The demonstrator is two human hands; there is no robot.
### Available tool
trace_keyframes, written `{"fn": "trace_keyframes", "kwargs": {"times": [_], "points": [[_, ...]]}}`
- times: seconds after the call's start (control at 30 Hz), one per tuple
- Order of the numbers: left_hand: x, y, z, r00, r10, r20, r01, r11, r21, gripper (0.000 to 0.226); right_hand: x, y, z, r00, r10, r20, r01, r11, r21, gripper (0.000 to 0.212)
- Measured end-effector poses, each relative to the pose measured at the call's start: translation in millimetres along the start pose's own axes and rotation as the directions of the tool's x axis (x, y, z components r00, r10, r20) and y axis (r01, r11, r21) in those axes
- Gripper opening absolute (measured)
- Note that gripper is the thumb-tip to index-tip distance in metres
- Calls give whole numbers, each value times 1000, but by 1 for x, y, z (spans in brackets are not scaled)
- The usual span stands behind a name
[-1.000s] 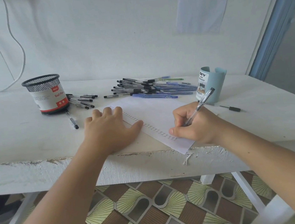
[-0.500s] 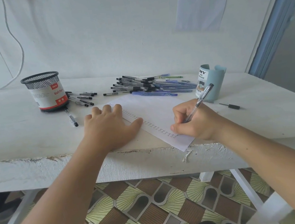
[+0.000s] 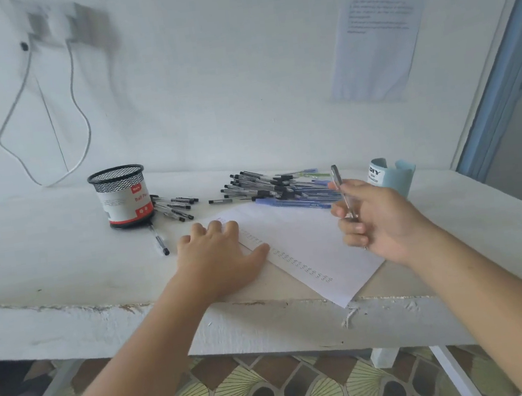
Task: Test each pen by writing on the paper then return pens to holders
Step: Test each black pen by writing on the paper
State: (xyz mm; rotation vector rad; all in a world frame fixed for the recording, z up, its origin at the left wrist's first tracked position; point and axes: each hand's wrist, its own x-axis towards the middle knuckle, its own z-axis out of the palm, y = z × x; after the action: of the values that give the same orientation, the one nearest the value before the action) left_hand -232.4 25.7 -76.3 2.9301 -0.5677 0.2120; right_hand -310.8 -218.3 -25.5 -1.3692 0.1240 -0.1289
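Currently: pen [image 3: 341, 188] standing near-upright, right of centre, above paper [image 3: 311, 241]; right hand [image 3: 377, 219] pinching lower barrel, fingers curling round it. Left hand [image 3: 217, 255] lying flat, fingers straight, pressing paper. Pen likely handling light, stiff, slick; mid-barrel grip suiting drop into holder [image 3: 395, 176].

2 holders (mesh cup [image 3: 120, 195], blue cup [image 3: 392, 176]), 1 paper [image 3: 307, 241], 1 held pen [image 3: 339, 185], pen pile [image 3: 278, 186] qty unclear.

Single head-worn wide-angle view. Faces forward and down onto white table [image 3: 46, 257], close to its near edge; back wall [image 3: 237, 69] above, tiled floor [image 3: 277, 393] below.
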Motion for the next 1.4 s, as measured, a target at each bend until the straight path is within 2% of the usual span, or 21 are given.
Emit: {"fn": "trace_keyframes", "kwargs": {"times": [0.1,0.2,0.27,0.37,0.47,0.57,0.6,0.7,0.87,1.13,1.2,1.27,1.4], "points": [[6,-17,-11,995,60,77,-53,995,-79,75,10,-6,4,998,-53,30,53,999,-11,19],[10,-39,-23,980,139,144,-119,983,-141,66,21,-7,11,985,-167,51,172,979,-113,21],[12,-49,-25,971,190,147,-175,978,-111,67,34,-8,15,968,-244,52,250,945,-211,21],[13,-56,-20,966,247,82,-241,968,-77,73,63,-9,28,956,-294,27,278,867,-413,22],[10,-61,-12,963,268,-16,-268,961,-69,68,103,-10,45,945,-328,20,253,687,-681,23],[12,-62,-6,959,272,-87,-277,959,-61,67,145,-9,58,897,-437,73,260,386,-885,24],[13,-63,-5,956,276,-97,-282,958,-54,66,157,-9,64,881,-466,76,246,317,-916,23],[15,-65,-4,952,286,-106,-293,955,-56,65,196,0,75,872,-486,55,181,217,-959,25],[15,-68,-3,950,291,-116,-302,949,-94,64,229,18,89,922,-380,78,126,104,-987,27],[13,-68,-6,949,285,-133,-304,941,-151,54,226,18,92,913,-399,78,128,101,-987,27],[12,-67,-7,951,277,-136,-297,941,-162,54,223,19,98,873,-470,128,167,42,-985,26],[11,-66,-7,951,279,-130,-297,943,-147,54,219,20,112,849,-481,219,230,-35,-972,21],[10,-66,-6,952,278,-132,-295,945,-141,53,212,29,152,899,-270,345,339,-69,-938,24]]}}
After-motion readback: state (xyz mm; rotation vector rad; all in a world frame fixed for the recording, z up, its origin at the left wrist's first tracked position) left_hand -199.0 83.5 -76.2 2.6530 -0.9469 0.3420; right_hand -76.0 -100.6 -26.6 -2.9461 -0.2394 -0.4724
